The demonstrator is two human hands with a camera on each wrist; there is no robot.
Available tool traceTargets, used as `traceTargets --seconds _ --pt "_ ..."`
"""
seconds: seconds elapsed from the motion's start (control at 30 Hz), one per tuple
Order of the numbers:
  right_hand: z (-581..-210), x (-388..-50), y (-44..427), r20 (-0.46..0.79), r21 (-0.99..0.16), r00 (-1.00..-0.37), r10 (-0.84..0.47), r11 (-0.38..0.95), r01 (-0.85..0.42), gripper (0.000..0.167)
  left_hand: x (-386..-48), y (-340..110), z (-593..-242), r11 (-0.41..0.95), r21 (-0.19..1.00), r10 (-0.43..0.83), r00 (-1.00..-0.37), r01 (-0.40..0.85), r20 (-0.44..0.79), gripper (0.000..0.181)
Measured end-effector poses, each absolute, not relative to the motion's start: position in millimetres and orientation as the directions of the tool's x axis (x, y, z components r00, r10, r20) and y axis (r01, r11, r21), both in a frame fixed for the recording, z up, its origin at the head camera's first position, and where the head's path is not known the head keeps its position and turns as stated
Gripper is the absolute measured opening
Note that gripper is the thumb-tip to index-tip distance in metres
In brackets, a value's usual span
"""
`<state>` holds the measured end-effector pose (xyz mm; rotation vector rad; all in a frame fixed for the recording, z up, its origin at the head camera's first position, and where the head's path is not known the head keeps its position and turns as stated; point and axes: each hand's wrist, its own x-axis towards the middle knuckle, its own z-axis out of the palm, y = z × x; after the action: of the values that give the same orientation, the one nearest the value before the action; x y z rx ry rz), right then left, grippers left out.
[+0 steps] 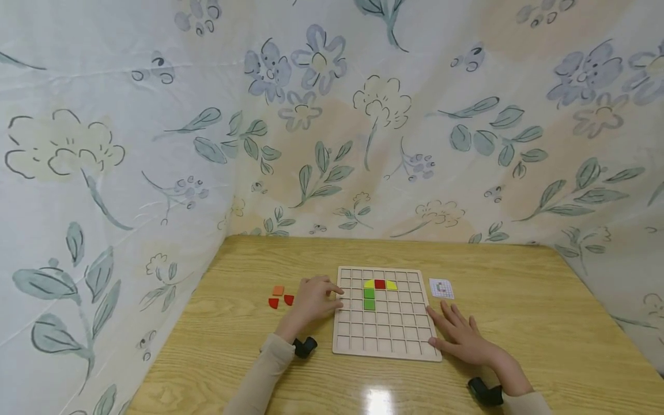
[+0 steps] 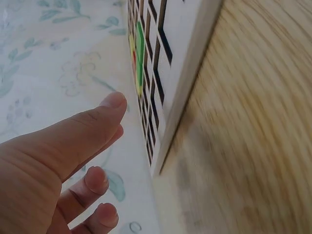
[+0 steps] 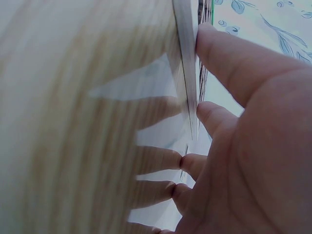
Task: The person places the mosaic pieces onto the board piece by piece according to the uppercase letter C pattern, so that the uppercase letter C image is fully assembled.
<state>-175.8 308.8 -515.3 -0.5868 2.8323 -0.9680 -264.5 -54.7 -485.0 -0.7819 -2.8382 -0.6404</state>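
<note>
A square wooden grid board (image 1: 389, 334) lies on the table between my hands. In its upper part sit two green squares (image 1: 369, 298), one red square (image 1: 380, 284) and two curved yellow pieces (image 1: 392, 285). My left hand (image 1: 313, 297) is at the board's left edge, thumb and forefinger apart; the left wrist view shows nothing between them. On the right side, my right hand (image 1: 461, 337) has its fingers spread, with thumb and forefinger touching the board's edge (image 3: 187, 58).
Left of the left hand lie an orange square (image 1: 278, 290) and two red quarter-circle pieces (image 1: 273, 302). A small printed card (image 1: 441, 289) lies beyond the right hand. Patterned cloth (image 1: 321, 190) hangs behind and along the sides of the wooden table (image 1: 544, 300).
</note>
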Motion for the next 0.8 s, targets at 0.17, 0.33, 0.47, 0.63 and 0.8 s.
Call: traceTargets --seconds 0.17,0.33,0.47,0.63,0.8 --pt "-511 -175 307 0.027 -0.604 -0.923 -0.384 0.729 -0.322 0.066 -262 -68 -484 0.772 0.367 0.449 -0.854 0.519 0.264 0.023" --pt "-518 -177 311 0.058 -0.615 -0.916 -0.397 0.708 -0.347 0.065 -258 -81 -484 0.788 0.348 0.43 -0.858 0.508 0.281 0.023" --pt "-520 -178 311 0.058 -0.619 -0.916 -0.396 0.706 -0.344 0.065 -255 -92 -485 0.789 0.359 0.42 -0.864 0.498 0.277 0.023" --pt "-511 -176 308 0.008 -0.599 -0.925 -0.379 0.739 -0.308 0.066 -250 -108 -488 0.794 0.39 0.397 -0.884 0.466 0.248 0.023" --pt "-507 -176 307 -0.03 -0.588 -0.925 -0.378 0.755 -0.29 0.067 -248 -123 -493 0.804 0.402 0.367 -0.898 0.438 0.243 0.022"
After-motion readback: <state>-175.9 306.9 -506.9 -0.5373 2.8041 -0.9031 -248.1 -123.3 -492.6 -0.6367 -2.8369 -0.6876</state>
